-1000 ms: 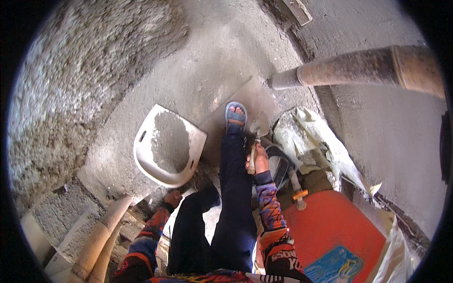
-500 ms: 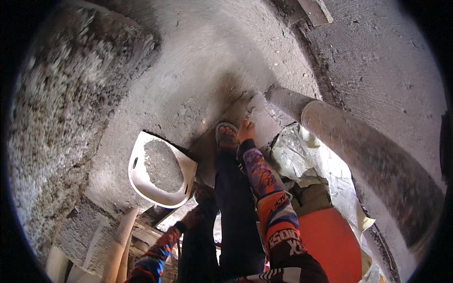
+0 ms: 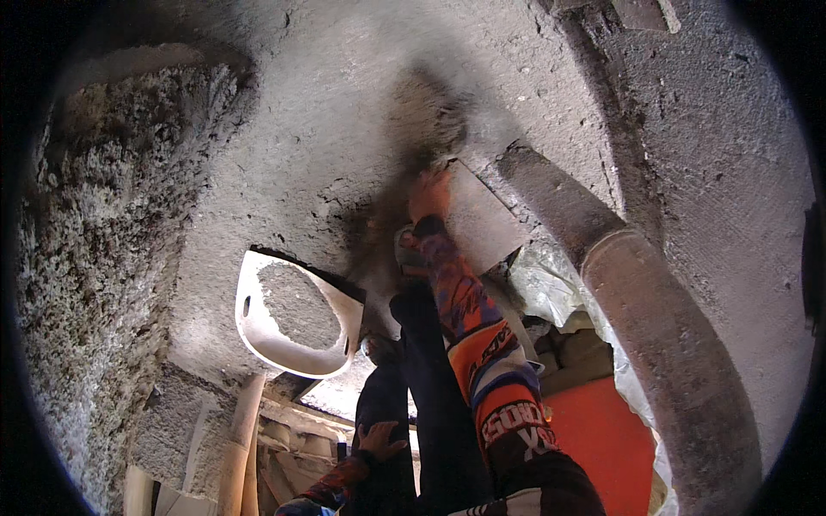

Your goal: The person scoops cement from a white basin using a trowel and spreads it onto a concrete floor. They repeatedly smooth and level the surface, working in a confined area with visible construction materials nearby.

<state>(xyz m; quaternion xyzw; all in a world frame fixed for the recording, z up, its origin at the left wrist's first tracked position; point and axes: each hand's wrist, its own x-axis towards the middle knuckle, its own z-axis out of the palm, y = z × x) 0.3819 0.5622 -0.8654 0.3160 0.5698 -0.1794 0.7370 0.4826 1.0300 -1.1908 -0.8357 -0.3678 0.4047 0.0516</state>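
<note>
My right hand (image 3: 430,191) is stretched forward beside a dark, rough patch (image 3: 422,112) of the grey mortar surface, at the corner of a flat square board (image 3: 483,222). It is smeared by motion, so I cannot tell what its fingers hold. My foot in a grey sandal (image 3: 404,251) is partly hidden by that arm. My left hand (image 3: 379,439) rests open on my dark-trousered left leg (image 3: 380,396). To the left sits a white plastic piece (image 3: 249,331) with slotted handles, bearing grey mortar (image 3: 297,305).
A rough wall (image 3: 103,258) rises at the left. A thick dusty pipe (image 3: 662,344) curves down the right, near torn pale sheeting (image 3: 551,284) and a red panel (image 3: 602,447). Bamboo poles (image 3: 245,421) stand at lower left, with rubble around them.
My right arm has reached farther forward, and the trowel seen earlier in that hand is no longer distinguishable. My left hand has moved down my leg, fingers spread. The view has shifted.
</note>
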